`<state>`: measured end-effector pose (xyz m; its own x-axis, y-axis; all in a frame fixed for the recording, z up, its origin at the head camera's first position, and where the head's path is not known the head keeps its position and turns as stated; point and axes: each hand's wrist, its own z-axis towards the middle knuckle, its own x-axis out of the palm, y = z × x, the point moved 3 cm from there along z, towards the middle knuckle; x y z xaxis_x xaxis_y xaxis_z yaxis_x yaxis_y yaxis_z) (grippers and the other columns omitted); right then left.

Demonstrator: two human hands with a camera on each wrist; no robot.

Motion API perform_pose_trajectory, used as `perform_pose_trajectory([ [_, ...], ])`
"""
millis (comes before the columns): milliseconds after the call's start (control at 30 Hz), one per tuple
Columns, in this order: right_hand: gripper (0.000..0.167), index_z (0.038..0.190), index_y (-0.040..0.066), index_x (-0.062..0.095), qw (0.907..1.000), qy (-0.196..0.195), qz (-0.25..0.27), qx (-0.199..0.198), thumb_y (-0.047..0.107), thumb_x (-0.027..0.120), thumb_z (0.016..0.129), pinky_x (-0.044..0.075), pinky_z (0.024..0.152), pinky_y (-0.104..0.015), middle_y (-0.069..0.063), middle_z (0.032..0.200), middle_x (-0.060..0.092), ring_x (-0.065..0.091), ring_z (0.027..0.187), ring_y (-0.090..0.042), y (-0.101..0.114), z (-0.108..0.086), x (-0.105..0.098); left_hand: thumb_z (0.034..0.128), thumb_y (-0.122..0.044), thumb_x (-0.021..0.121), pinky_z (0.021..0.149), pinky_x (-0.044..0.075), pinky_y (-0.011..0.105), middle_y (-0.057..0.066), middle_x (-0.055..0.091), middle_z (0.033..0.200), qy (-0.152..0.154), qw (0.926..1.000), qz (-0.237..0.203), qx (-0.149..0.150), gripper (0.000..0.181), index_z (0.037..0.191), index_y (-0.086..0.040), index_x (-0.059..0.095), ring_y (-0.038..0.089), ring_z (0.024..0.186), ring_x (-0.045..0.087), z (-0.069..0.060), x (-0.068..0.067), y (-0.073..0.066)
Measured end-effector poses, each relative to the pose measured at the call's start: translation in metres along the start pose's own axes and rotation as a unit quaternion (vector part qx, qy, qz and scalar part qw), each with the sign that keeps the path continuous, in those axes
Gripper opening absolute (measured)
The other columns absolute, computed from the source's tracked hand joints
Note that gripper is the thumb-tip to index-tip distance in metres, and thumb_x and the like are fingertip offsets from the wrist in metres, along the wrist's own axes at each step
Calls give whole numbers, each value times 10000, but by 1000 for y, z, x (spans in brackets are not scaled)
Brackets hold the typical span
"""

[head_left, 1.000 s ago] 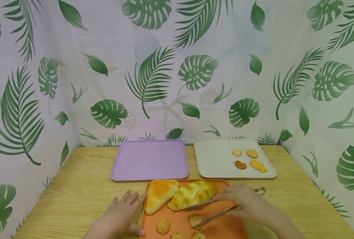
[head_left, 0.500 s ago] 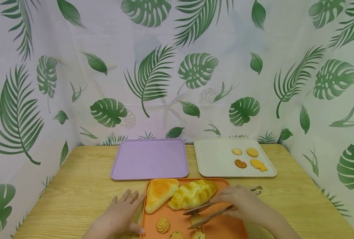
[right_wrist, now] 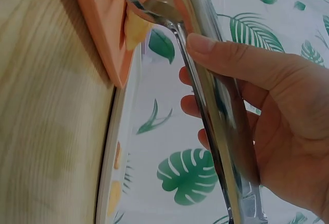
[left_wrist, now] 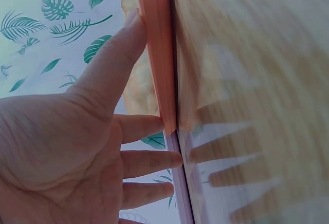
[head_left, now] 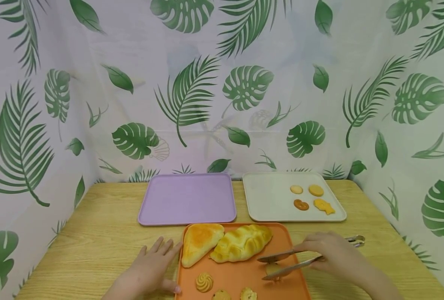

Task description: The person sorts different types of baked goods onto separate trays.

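My right hand [head_left: 332, 256] grips metal tongs [head_left: 300, 264], whose tips lie around a small round cookie [head_left: 272, 270] at the right part of the orange tray [head_left: 244, 273]. In the right wrist view, thumb and fingers of my right hand [right_wrist: 277, 100] hold the tongs [right_wrist: 218, 106] from both sides. My left hand [head_left: 150, 268] rests with spread fingers at the tray's left edge; in the left wrist view the thumb of this hand [left_wrist: 77, 131] touches the orange rim [left_wrist: 157, 54]. A swirl cookie [head_left: 204, 282] and two other cookies sit on the tray's near part.
A triangular bread [head_left: 201, 243] and a braided bread [head_left: 242, 243] fill the back of the orange tray. Behind stand a purple tray [head_left: 188, 200] and, at the right, a white tray [head_left: 268, 200] with several cookies. Leaf-printed cloth surrounds the wooden table [head_left: 106, 225].
My right hand has moved right with the tongs, and the round cookie between their tips has shifted right from among the other cookies. My left hand has stayed in place.
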<state>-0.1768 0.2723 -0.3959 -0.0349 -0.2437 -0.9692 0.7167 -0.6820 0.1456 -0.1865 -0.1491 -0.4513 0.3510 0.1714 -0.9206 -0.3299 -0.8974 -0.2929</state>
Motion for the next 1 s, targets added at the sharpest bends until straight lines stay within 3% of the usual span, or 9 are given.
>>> perform_pose_trajectory([
  [200, 544, 1184, 308, 683, 9979, 378, -131, 519, 245, 860, 674, 471, 648, -312, 139, 1001, 670, 621, 874, -74, -7, -8, -1, 617, -634, 767, 1059, 212, 765, 215, 347, 1551, -41, 10000, -48, 17, 1120, 1522, -135, 334, 468, 1458, 225, -1, 0, 1],
  [400, 528, 1194, 304, 679, 9963, 512, 71, 683, 264, 844, 693, 430, 646, -282, 138, 1010, 666, 619, 888, -94, -8, -9, 1, 617, -641, 762, 1063, 207, 763, 212, 343, 1554, -23, 10000, -85, 46, 1123, 1524, -138, 329, 465, 1461, 220, 0, 0, 2],
  [833, 480, 1162, 265, 696, 9985, 125, 128, 511, 212, 839, 706, 499, 647, -270, 112, 988, 684, 627, 839, -71, -12, -10, 1, 620, -664, 736, 1061, 216, 762, 198, 335, 1562, 92, 9999, -64, 22, 1124, 1530, -152, 320, 462, 1464, 215, 2, 2, 4],
  [1000, 490, 1139, 233, 707, 9992, -224, -101, 330, 200, 859, 674, 528, 654, -271, 99, 975, 700, 643, 832, -91, -15, -8, -8, 618, -665, 738, 1063, 216, 761, 198, 336, 1562, 96, 9999, -59, 27, 1128, 1531, -154, 317, 463, 1463, 216, 2, 3, 4],
])
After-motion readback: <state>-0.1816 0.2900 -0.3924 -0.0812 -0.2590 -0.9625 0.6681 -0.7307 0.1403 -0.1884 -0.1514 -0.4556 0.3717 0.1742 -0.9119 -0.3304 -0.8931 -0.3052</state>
